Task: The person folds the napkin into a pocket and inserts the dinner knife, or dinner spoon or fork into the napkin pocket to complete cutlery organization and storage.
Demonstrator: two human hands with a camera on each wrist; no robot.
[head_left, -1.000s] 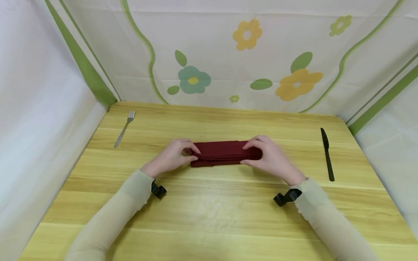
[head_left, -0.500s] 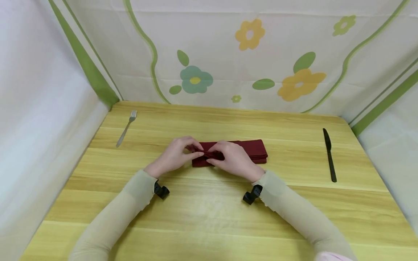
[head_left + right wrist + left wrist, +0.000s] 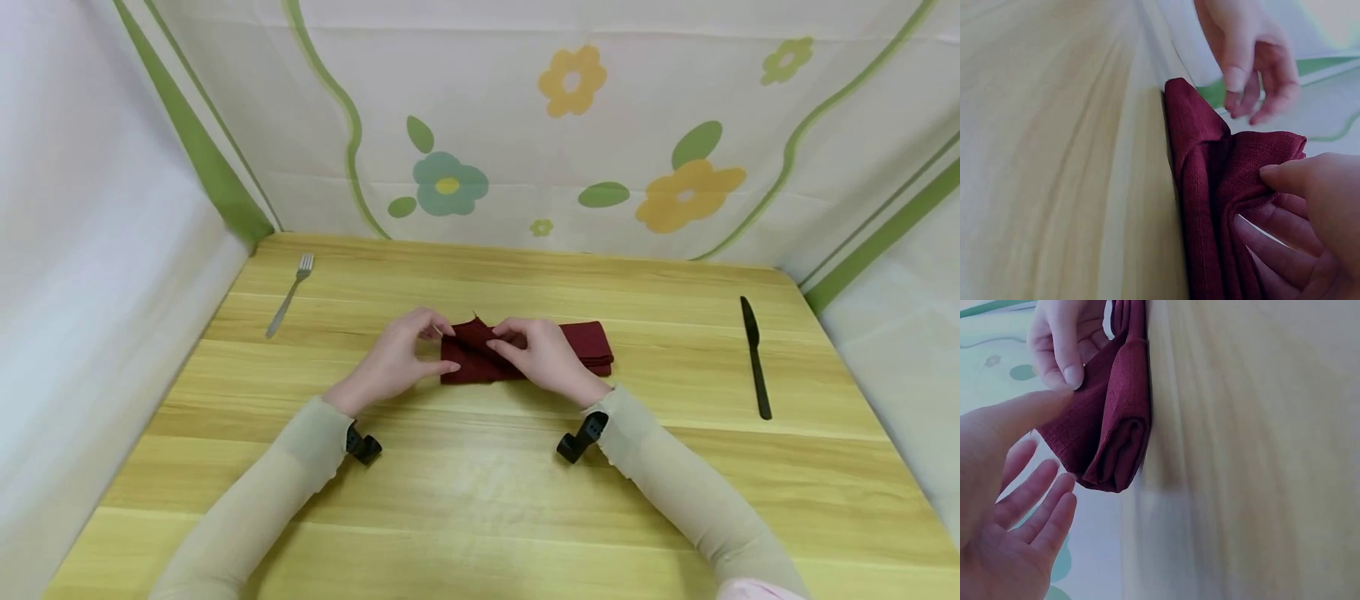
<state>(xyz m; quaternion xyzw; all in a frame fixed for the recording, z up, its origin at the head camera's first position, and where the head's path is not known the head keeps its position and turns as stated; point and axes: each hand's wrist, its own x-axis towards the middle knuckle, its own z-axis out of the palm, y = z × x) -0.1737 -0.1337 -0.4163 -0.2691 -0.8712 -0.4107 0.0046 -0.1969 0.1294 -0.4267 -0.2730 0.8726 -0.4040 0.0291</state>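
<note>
A dark red cloth point(image 3: 468, 367), folded into a long strip, lies across the middle of the table. Its upper layer is turned up near the left part, with a corner pointing away. My right hand point(image 3: 546, 354) pinches this raised layer between thumb and fingers; the right wrist view shows the thumb point(image 3: 1288, 177) on the fabric. Around the strip's left end is my left hand point(image 3: 393, 358), thumb and fingers spread apart. In the left wrist view, the loose fingers point(image 3: 1038, 506) of that hand are beside the folded end and grip nothing.
A silver fork point(image 3: 288, 298) lies at the far left of the wooden table point(image 3: 465, 500). On the right is a black knife point(image 3: 756, 358). A flowered white curtain point(image 3: 510, 125) stands behind the table, with white cloth along both sides.
My right hand has moved left from the strip's right end to its left part and turned up the top layer. My left hand has let go of the cloth's left edge.
</note>
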